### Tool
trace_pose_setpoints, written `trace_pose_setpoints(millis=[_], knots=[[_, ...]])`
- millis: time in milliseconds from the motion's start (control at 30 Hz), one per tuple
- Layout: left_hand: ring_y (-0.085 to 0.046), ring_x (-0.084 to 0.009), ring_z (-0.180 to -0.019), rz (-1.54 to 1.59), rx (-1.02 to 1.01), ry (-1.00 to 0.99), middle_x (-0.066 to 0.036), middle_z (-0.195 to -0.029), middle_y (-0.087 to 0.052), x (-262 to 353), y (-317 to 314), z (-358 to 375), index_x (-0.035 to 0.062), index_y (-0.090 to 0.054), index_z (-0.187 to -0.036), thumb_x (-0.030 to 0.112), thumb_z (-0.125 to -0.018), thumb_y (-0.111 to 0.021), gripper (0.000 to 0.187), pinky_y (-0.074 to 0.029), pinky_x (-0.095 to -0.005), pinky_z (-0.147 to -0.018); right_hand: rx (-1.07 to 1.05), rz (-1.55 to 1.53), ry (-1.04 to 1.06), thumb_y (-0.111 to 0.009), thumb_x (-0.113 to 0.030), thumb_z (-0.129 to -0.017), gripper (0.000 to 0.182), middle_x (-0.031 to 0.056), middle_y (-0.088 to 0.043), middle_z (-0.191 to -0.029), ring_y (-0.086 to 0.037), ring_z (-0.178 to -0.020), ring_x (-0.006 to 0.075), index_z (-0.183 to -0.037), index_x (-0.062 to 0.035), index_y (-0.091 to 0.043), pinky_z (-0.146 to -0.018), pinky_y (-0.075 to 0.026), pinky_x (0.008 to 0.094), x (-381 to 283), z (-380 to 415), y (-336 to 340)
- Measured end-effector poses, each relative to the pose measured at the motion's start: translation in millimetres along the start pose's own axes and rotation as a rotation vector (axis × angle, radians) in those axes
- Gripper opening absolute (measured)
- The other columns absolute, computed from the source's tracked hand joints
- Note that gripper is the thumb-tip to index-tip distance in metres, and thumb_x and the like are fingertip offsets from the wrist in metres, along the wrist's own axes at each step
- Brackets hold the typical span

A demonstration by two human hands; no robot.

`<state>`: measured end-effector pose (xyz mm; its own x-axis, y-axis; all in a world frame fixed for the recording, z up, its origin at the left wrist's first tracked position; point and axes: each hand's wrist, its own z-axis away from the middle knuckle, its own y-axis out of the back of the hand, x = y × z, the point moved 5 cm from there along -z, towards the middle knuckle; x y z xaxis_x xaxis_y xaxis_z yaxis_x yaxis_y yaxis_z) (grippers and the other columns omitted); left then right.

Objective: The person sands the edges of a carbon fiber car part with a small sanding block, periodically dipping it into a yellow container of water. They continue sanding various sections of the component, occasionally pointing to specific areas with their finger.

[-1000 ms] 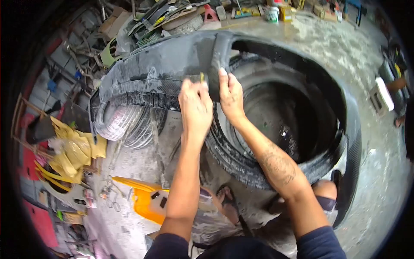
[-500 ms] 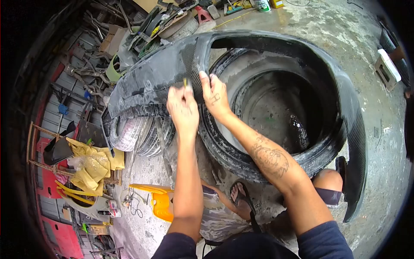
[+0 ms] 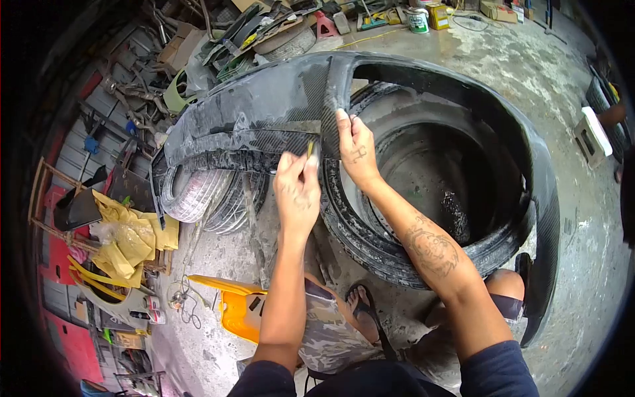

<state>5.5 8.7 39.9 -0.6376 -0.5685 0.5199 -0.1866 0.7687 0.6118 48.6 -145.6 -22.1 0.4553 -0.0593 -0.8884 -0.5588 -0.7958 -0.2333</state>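
Observation:
A dark bumper-like panel with woven-pattern patches lies over stacked tires. My left hand pinches a small thin yellowish piece against the panel's lower middle, near the edge of a carbon-patterned area. What the piece is, I cannot make out. My right hand grips the upright strut of the panel beside the large opening, fingertips on its surface. Through the opening show a tire's inner rim and a dark wet hollow.
An orange plastic stool stands near my legs. Crumpled yellow paper and car parts lie at the left. Green-white can and a red stand are at the back. A white block sits at the far right.
My left hand has moved down and to the right along the panel with the small piece. My right hand stays on the strut; the whole view has shifted a little.

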Motion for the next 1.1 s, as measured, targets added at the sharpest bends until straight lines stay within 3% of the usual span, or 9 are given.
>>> trace_pose_setpoints(millis=[167, 233, 300, 400, 600, 667, 833, 967, 1100], knots=[[-0.051, -0.0118, -0.078, 0.162, 0.206, 0.121, -0.006, -0.087, -0.052, -35, 12, 21, -0.0127, -0.065, -0.1, 0.005, -0.102, -0.061, 0.018, -0.041, -0.0272, -0.067, -0.03, 0.03, -0.042, -0.054, -0.041, -0.108, 0.052, 0.0163, -0.048, -0.063, -0.045, -0.06, 0.021, -0.082, 0.0044, -0.054, -0.06, -0.042, 0.0405, 4, 0, 2], [-0.052, -0.0109, -0.08, 0.219, 0.228, 0.094, -0.005, -0.092, -0.053, -29, 4, 20, -0.0122, -0.067, -0.106, 0.006, -0.102, -0.062, 0.019, -0.043, -0.0261, -0.068, -0.071, 0.009, -0.032, -0.051, -0.044, -0.11, 0.052, -0.0006, -0.042, -0.07, -0.039, -0.069, 0.0104, -0.084, 0.0012, -0.054, -0.061, -0.038, 0.032, 4, 0, 1], [-0.053, -0.0107, -0.081, 0.195, 0.236, 0.022, -0.005, -0.094, -0.052, -9, -3, 5, -0.0105, -0.068, -0.11, 0.008, -0.103, -0.061, 0.021, -0.044, -0.026, -0.069, -0.04, 0.008, -0.018, -0.052, -0.042, -0.109, 0.051, 0.0043, -0.044, -0.067, -0.041, -0.067, 0.0131, -0.084, 0.0026, -0.055, -0.061, -0.04, 0.0356, -1, 1, -1], [-0.057, -0.0225, -0.08, -0.003, 0.258, -0.187, -0.013, -0.093, -0.052, 8, -32, -47, -0.0108, -0.068, -0.118, 0.007, -0.101, -0.061, 0.025, -0.047, -0.0331, -0.069, -0.004, -0.022, -0.007, -0.052, -0.038, -0.11, 0.049, 0.0093, -0.047, -0.065, -0.042, -0.065, 0.0151, -0.085, 0.0043, -0.057, -0.061, -0.042, 0.0385, -2, 4, 1], [-0.057, -0.0315, -0.08, -0.019, 0.359, -0.218, -0.019, -0.093, -0.051, 4, -46, -14, -0.0145, -0.063, -0.122, 0.003, -0.1, -0.059, 0.029, -0.048, -0.0412, -0.071, -0.002, -0.015, -0.04, -0.054, -0.039, -0.109, 0.049, 0.014, -0.052, -0.067, -0.045, -0.066, 0.0167, -0.086, 0.0046, -0.058, -0.061, -0.043, 0.0386, 10, 0, -2], [-0.057, -0.0296, -0.08, -0.076, 0.299, -0.196, -0.02, -0.092, -0.051, 18, -39, -47, -0.0138, -0.064, -0.123, 0.001, -0.099, -0.059, 0.028, -0.049, -0.0389, -0.07, -0.001, 0.004, -0.01, -0.054, -0.038, -0.108, 0.05, 0.0243, -0.056, -0.069, -0.045, -0.061, 0.026, -0.084, 0.0062, -0.057, -0.06, -0.042, 0.042, 6, 1, 1], [-0.054, -0.0352, -0.076, -0.067, 0.394, -0.228, -0.021, -0.09, -0.052, 16, -45, -5, -0.014, -0.064, -0.101, 0.008, -0.1, -0.059, 0.022, -0.046, -0.043, -0.07, 0.021, -0.013, -0.01, -0.054, -0.037, -0.108, 0.052, 0.0223, -0.052, -0.064, -0.044, -0.059, 0.0237, -0.081, 0.0065, -0.056, -0.058, -0.041, 0.0423, 5, -1, -2], [-0.059, -0.0378, -0.078, -0.07, 0.305, -0.191, -0.022, -0.09, -0.056, -2, -40, -65, -0.0108, -0.067, -0.095, 0.008, -0.098, -0.063, 0.02, -0.046, -0.0451, -0.068, -0.035, -0.052, -0.079, -0.054, -0.037, -0.109, 0.051, 0.0204, -0.051, -0.064, -0.044, -0.059, 0.0229, -0.082, 0.0067, -0.057, -0.058, -0.041, 0.0418, 8, -2, 2], [-0.053, -0.0133, -0.072, 0.151, 0.457, -0.063, -0.007, -0.086, -0.055, -34, -14, -31, -0.006, -0.072, -0.107, 0.011, -0.099, -0.068, 0.019, -0.043, -0.0294, -0.064, -0.034, 0.061, 0.062, -0.052, -0.038, -0.109, 0.051, 0.0136, -0.052, -0.063, -0.045, -0.062, 0.0173, -0.083, 0.005, -0.058, -0.059, -0.041, 0.0402, 3, -5, 0]])
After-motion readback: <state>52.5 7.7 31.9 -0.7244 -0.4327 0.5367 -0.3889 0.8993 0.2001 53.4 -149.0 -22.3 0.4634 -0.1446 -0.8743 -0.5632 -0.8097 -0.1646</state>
